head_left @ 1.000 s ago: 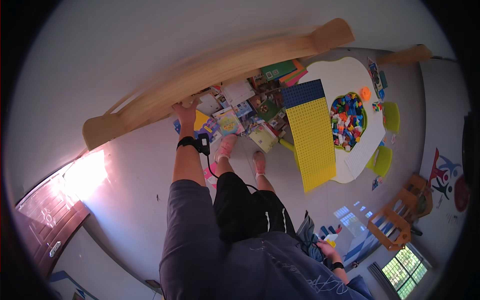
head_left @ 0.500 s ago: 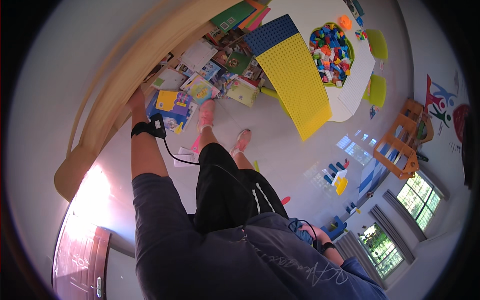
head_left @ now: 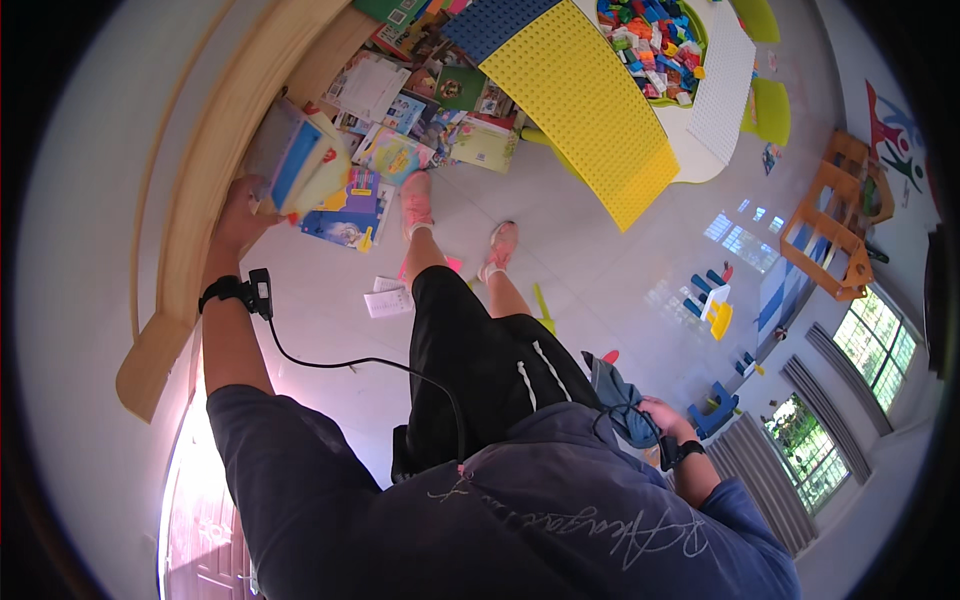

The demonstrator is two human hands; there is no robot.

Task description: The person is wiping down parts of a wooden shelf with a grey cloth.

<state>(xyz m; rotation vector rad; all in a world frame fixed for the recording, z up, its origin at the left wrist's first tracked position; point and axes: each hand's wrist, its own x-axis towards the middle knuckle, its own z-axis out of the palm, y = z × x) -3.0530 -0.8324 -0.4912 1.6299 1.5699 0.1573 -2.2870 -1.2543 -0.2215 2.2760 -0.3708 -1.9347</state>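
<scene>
At the wooden shelf (head_left: pixel 215 130) on the left, my left hand (head_left: pixel 240 212) is closed round the lower end of a small stack of books (head_left: pixel 305 160). The stack is tilted, with blue and pale covers showing and slightly blurred. My right hand (head_left: pixel 664 417) is at my right side, fingers curled on a blue-grey cloth (head_left: pixel 622 402); a black cable runs across it. Beyond the stack, a purple and yellow book (head_left: pixel 350 195) and a colourful picture book (head_left: pixel 393 152) lie on the floor by my left foot.
Many books and papers spread over the floor ahead, including a white leaflet (head_left: pixel 388 300). A table carries a yellow studded board (head_left: pixel 580 100) and a green-rimmed tub of bricks (head_left: pixel 703 55). Green chairs (head_left: pixel 768 112) stand beside it; a wooden rack (head_left: pixel 825 225) is at right.
My left hand has come out from the shelf edge, and a stack of books now shows in it. The cloth in my right hand shows more fully. The view has shifted.
</scene>
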